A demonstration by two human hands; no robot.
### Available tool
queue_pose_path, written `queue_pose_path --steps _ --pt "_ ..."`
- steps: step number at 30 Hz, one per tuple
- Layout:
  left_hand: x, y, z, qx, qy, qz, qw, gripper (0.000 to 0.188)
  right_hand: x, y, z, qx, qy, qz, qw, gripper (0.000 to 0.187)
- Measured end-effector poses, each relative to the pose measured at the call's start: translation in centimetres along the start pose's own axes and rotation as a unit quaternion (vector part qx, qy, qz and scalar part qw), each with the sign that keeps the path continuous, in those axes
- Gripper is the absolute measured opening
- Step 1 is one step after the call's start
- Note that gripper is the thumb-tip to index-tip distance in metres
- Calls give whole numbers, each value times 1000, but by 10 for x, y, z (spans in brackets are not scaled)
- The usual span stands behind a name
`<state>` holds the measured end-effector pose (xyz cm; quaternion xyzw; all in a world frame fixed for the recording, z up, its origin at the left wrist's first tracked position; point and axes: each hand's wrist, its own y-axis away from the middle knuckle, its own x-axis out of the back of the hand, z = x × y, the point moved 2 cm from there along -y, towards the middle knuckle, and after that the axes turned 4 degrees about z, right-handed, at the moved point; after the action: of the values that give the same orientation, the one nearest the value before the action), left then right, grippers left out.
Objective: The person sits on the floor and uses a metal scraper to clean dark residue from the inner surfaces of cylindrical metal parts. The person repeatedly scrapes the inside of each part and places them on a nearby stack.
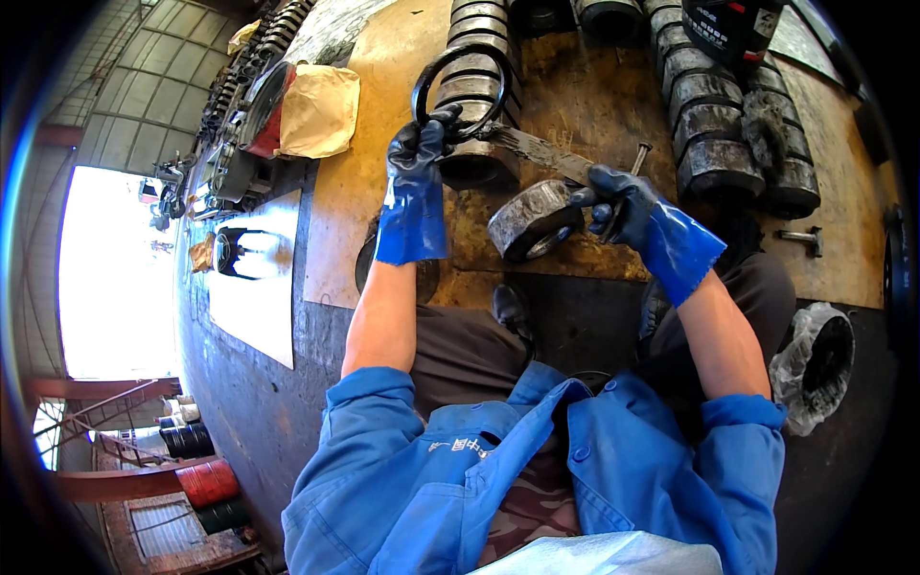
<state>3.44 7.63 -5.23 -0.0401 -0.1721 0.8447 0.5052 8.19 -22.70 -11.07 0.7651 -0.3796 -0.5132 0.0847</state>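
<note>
While right fingers [604, 180] grip it, the flat stick [542, 152] slants forward-left.

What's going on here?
A person in blue gloves has a black ring in the left hand, raised above the wooden board. The right hand grips a flat, dark-smeared stick, its tip at the ring's lower right side; contact is unclear. A short metal cylinder sits by the right fingers, with rows of similar cylinders beyond.
</note>
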Motion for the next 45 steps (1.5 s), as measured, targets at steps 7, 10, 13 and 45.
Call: queue_pose_path --steps 7,10,13,45 --pt "12 8 15 80 -68 -127 986 34 15 1 -12 111 122 34 986 30" --pt "16 12 19 109 -89 -130 981 34 10 9 -18 143 193 51 969 32" --pt "19 10 21 121 -93 -114 982 33 6 11 -20 157 265 88 947 33" --pt "15 -16 -30 72 213 6 974 36 -2 -1 15 40 -68 -28 997 12"
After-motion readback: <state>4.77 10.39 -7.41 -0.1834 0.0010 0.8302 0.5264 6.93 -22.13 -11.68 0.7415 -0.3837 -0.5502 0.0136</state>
